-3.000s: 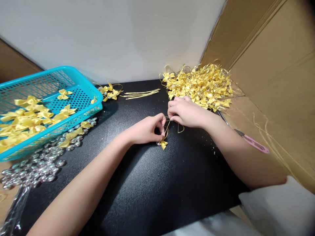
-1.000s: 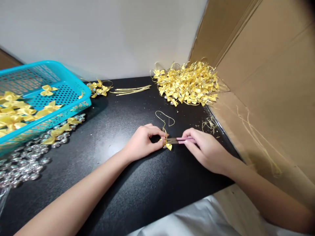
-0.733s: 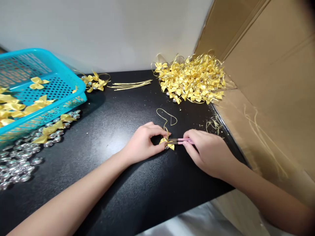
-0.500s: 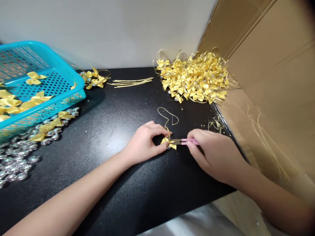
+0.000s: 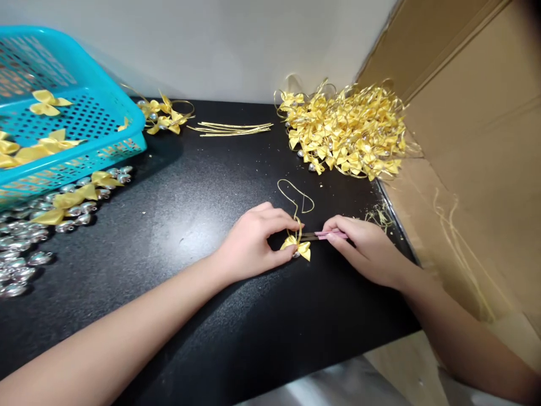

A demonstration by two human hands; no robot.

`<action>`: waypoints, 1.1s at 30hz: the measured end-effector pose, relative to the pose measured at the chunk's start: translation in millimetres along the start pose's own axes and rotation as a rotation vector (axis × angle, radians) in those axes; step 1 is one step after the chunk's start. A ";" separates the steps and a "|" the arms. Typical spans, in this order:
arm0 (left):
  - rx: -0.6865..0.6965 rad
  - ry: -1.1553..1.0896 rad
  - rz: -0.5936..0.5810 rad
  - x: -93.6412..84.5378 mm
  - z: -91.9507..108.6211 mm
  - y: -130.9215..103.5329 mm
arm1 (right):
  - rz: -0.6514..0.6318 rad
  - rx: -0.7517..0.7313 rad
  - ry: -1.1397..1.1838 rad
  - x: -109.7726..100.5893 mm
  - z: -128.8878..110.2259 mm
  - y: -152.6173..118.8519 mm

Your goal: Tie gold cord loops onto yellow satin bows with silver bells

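Observation:
Between the thumb and fingers of my left hand (image 5: 264, 242) is a yellow ribbon bow (image 5: 301, 248), held against the black table. A gold cord loop (image 5: 299, 220) rises from it, and its long thin tail (image 5: 291, 185) curls on the table beyond. Part of a small silver bead shows under the bow, near my thumb. My right hand (image 5: 367, 248) is closed on small pink-handled snips (image 5: 332, 234). Their dark blades point left, reaching the cord just above the bow; the tips are too small to tell whether they touch it.
A heap of yellow bows with cord loops (image 5: 346, 132) lies at the back right. Cut gold cords (image 5: 236, 129) and a few finished bows (image 5: 163, 115) lie along the wall. At left stand a blue basket (image 5: 105, 107) and silver beads (image 5: 25, 242). Cord scraps (image 5: 378, 215) lie near a cardboard panel (image 5: 477, 113).
The snips' blades have gone from across the bow's front to the cord just above it. More of the bow now shows. The whole view has shifted slightly.

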State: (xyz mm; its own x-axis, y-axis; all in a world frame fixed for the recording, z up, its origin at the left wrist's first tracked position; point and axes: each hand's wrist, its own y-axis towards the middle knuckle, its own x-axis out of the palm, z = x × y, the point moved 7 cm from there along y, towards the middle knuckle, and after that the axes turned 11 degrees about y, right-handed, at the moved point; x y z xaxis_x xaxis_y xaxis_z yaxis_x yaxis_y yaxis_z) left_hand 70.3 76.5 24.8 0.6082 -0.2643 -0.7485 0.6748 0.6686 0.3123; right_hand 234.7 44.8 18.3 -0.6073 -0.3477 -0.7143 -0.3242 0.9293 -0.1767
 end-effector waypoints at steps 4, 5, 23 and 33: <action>0.004 0.001 0.002 0.4 0.2 -0.2 | 0.000 -0.042 0.000 1.5 -2.1 0.7; 0.008 0.002 0.003 0.5 0.3 -0.5 | -0.003 -0.047 -0.005 2.3 -2.4 1.1; 0.028 0.037 0.007 4.1 0.2 -2.5 | -0.023 -0.059 -0.013 5.8 -3.7 4.8; 0.025 0.035 0.007 4.0 0.1 -1.4 | -0.009 -0.062 -0.044 5.4 -4.1 4.7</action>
State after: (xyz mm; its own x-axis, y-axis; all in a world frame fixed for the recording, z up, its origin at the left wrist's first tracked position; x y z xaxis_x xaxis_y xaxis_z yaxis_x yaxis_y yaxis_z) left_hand 71.8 74.5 21.4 0.5982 -0.2354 -0.7660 0.6812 0.6528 0.3314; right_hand 226.9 46.8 16.4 -0.5719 -0.3486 -0.7425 -0.3748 0.9162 -0.1415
